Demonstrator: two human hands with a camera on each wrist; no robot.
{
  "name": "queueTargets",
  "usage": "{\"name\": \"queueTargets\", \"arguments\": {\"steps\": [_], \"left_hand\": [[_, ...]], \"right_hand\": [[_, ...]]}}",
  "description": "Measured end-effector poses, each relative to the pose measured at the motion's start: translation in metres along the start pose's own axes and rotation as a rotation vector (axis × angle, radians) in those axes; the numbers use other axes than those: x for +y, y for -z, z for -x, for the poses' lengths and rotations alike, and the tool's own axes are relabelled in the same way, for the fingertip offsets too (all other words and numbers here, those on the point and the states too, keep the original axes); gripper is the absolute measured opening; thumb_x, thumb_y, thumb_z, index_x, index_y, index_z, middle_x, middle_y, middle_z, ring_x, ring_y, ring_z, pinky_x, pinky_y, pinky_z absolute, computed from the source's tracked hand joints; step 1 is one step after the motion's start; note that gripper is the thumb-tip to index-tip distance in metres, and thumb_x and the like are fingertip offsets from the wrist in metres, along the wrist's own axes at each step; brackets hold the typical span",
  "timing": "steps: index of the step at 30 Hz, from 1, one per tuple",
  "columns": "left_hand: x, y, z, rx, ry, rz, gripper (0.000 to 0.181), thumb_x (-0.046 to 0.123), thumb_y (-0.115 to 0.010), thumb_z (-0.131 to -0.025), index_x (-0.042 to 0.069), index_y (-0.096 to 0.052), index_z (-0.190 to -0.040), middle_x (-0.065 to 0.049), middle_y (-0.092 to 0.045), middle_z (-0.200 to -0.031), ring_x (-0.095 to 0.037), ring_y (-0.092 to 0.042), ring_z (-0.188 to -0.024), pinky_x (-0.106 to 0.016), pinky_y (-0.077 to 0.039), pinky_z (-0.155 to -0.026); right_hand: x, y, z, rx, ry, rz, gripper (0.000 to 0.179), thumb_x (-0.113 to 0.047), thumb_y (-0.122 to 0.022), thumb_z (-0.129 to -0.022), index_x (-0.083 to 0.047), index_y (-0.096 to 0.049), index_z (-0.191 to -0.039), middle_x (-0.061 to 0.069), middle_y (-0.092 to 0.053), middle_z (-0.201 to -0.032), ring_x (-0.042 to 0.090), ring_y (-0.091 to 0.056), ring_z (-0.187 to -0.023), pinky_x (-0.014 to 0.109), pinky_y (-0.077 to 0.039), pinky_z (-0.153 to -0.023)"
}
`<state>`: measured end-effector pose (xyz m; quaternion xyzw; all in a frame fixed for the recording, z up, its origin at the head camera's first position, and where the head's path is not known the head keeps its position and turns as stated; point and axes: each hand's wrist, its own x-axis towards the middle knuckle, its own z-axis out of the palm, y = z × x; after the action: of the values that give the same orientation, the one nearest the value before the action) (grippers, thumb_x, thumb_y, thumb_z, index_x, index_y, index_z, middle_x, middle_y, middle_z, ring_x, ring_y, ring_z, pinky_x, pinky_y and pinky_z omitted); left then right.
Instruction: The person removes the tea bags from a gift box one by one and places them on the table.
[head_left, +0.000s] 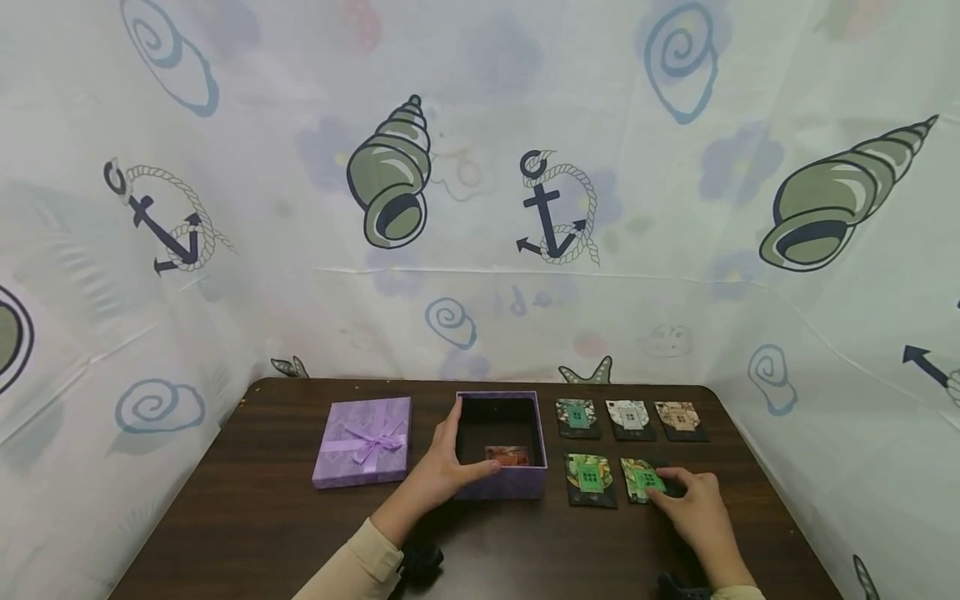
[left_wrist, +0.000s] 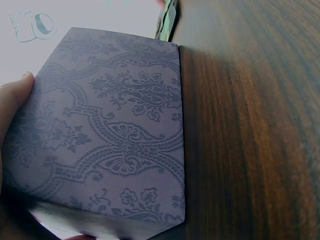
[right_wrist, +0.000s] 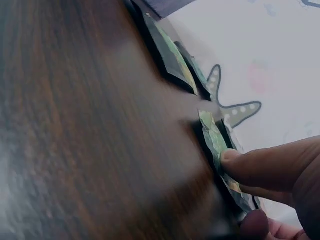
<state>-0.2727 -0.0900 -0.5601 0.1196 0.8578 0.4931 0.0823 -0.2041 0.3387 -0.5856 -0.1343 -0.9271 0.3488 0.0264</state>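
My left hand (head_left: 442,467) holds an open purple box (head_left: 501,483) at its left side, the thumb over the near rim and the fingers along the left wall. Inside the box lies a reddish packet (head_left: 507,456). In the left wrist view the embossed wall of the box (left_wrist: 125,135) fills the middle, with the thumb at its left edge. Over on the right, my right hand (head_left: 699,508) pinches the lower right edge of a green packet (head_left: 640,478), low over the table. The right wrist view shows the thumb on that green packet (right_wrist: 216,142).
A purple lid (head_left: 367,442) with a ribbon bow lies left of the box. Another green packet (head_left: 590,480) lies right of the box. Behind are three packets in a row: one teal-labelled (head_left: 577,418), one white (head_left: 630,420), one tan (head_left: 681,422). A patterned curtain backs the brown table (head_left: 247,500).
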Motion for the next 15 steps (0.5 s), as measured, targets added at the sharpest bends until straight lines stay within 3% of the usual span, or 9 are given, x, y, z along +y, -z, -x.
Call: {"name": "queueTargets", "arguments": {"steps": [7, 15], "left_hand": [[-0.0005, -0.0003, -0.0001, 0.001, 0.005, -0.003, 0.132, 0.063, -0.088, -0.085, 0.041, 0.004, -0.176, -0.023, -0.009, -0.182, -0.058, -0.031, -0.159, -0.082, -0.035, -0.117], [0.0021, 0.0007, 0.0, -0.001, -0.002, 0.0, 0.131, 0.059, -0.089, -0.086, 0.037, 0.003, -0.177, -0.023, -0.01, -0.182, -0.057, -0.031, -0.16, -0.081, -0.034, -0.119]], "right_hand": [[0.0034, 0.0006, 0.0001, -0.004, 0.014, 0.014, 0.052, -0.039, -0.086, -0.094, -0.006, -0.076, -0.133, 0.031, -0.052, -0.129, 0.039, -0.061, -0.11, 0.061, -0.053, -0.091], [0.0059, 0.0027, 0.0007, -0.017, 0.016, -0.066, 0.048, -0.035, -0.085, -0.097, -0.005, -0.076, -0.133, 0.036, -0.05, -0.143, 0.047, -0.058, -0.126, 0.064, -0.052, -0.098]]}}
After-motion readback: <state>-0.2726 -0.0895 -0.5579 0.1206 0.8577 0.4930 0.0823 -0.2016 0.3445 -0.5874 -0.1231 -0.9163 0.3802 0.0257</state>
